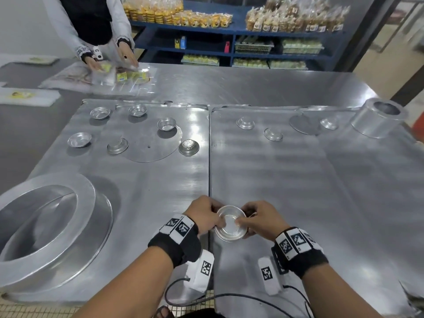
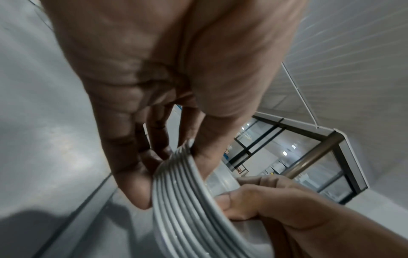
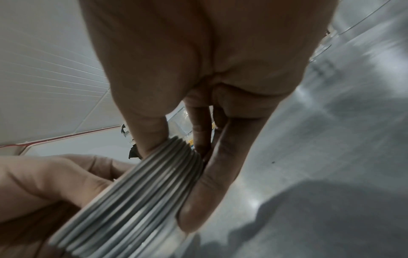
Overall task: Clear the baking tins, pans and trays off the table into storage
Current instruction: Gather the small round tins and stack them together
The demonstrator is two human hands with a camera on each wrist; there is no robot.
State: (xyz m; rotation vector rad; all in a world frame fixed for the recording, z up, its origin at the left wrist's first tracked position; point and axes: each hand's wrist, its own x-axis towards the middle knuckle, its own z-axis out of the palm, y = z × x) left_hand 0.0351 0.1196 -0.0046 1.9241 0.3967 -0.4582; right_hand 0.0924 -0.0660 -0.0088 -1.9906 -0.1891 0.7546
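Observation:
A nested stack of small round metal tins (image 1: 230,224) is held between both hands just above the near table edge. My left hand (image 1: 204,214) grips its left side, thumb over the rim, and my right hand (image 1: 259,219) grips its right side. The wrist views show the stack's several layered rims (image 2: 183,200) (image 3: 141,193) pinched between thumb and fingers. Several more small tins stand scattered on the far table, some upright (image 1: 79,140) (image 1: 166,124), some upside down (image 1: 273,134) (image 1: 245,123).
A large round pan (image 1: 46,223) sits at the near left and a tall metal ring (image 1: 378,120) at the far right. Flat metal discs (image 1: 149,143) lie under some tins. Another person's hands (image 1: 110,59) handle packets at the far left. Blue shelves (image 1: 229,33) stand behind.

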